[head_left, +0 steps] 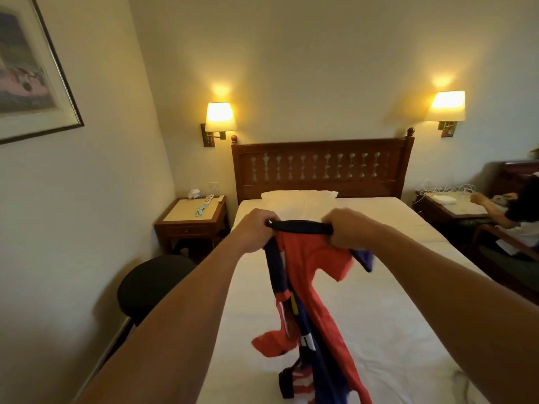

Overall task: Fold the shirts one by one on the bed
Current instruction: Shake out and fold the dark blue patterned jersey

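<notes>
A red and navy shirt [309, 258] hangs in the air over the white bed [393, 301]. My left hand [256, 225] grips the left end of its dark collar band. My right hand [347, 225] grips the right end of the same band. The shirt's body droops down crumpled, and its lower part lies on the sheet near the bed's foot. Both arms reach forward over the mattress.
A pillow [300, 196] lies by the wooden headboard [320, 167]. A nightstand [192, 220] and a black chair [148, 284] stand left of the bed. On the right sits a person [516, 211] by a table with cables [449, 199].
</notes>
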### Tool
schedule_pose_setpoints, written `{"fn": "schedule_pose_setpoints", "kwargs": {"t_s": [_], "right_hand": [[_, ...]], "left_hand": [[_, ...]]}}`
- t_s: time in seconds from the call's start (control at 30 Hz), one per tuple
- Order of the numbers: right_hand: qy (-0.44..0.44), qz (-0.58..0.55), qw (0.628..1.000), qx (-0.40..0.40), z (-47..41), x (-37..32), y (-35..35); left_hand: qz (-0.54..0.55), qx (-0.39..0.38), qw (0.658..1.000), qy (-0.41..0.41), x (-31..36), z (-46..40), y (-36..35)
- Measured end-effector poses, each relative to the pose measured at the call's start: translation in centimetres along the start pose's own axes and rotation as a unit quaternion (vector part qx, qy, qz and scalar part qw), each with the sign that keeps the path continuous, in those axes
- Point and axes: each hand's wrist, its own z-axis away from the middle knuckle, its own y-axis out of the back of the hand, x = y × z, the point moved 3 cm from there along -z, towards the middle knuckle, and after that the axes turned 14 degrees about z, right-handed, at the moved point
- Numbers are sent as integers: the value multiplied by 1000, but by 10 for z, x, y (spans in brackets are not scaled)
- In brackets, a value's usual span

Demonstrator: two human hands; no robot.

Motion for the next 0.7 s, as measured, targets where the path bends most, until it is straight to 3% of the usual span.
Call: {"fn": "schedule_pose_setpoints", "kwargs": {"t_s": [0.1,0.27,0.37,0.47,0.6,0.7], "right_hand": [[-57,-18,995,-79,7,26,-27],[-87,-196,976,40,3,21,2],[-61,-222,966,121,-2,-7,37],[-47,-285,947,142,-6,-26,55],[-74,-364,917,147,-8,-35,54],[-84,-488,861,120,-7,-33,39]], "left_hand": [[-52,-18,998,23,-7,0,7],[-122,-75,985,96,-31,3,-2],[-15,-55,990,128,-27,8,-11],[106,-56,985,124,-17,8,-26],[141,-25,986,88,-6,6,-39],[144,-11,984,103,-3,6,-41]]}}
